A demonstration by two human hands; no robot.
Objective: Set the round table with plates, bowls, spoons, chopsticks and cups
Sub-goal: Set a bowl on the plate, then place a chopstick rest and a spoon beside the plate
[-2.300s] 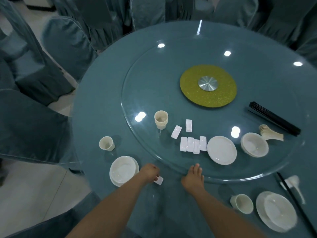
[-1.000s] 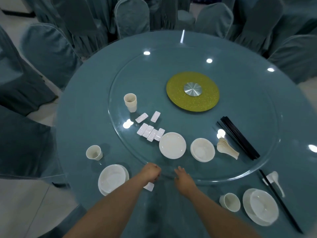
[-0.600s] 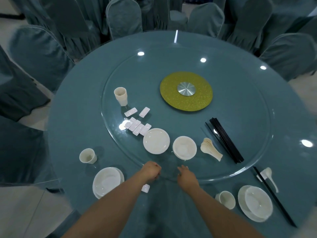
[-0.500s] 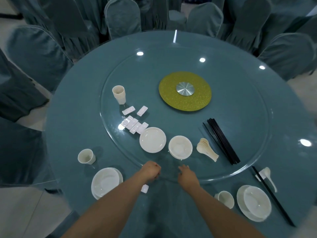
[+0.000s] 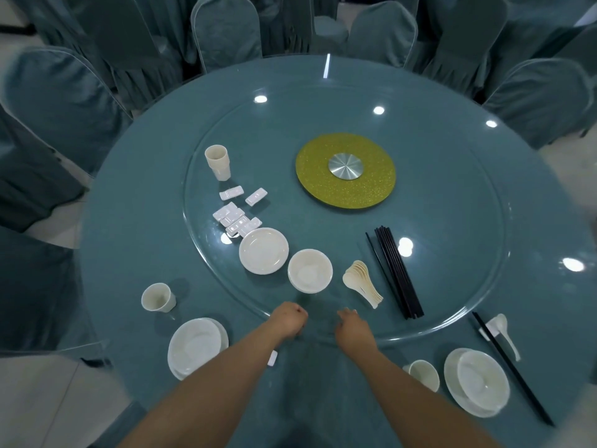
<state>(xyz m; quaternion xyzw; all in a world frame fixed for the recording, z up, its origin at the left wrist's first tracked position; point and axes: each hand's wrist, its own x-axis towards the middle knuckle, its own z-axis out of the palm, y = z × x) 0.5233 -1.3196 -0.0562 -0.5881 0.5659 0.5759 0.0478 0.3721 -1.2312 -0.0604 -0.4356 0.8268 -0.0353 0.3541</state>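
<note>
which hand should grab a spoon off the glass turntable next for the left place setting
Right. The right hand lies at the turntable's near rim, close to the spoon stack just beyond it. The left hand is farther from the spoons, nearer the bowl stack.

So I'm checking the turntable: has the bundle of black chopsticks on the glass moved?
Yes. The black chopsticks have swung left, toward the hands, closer to the finished setting's plate at the table edge.

No readable text, label, brand or number shows on anything here.
</note>
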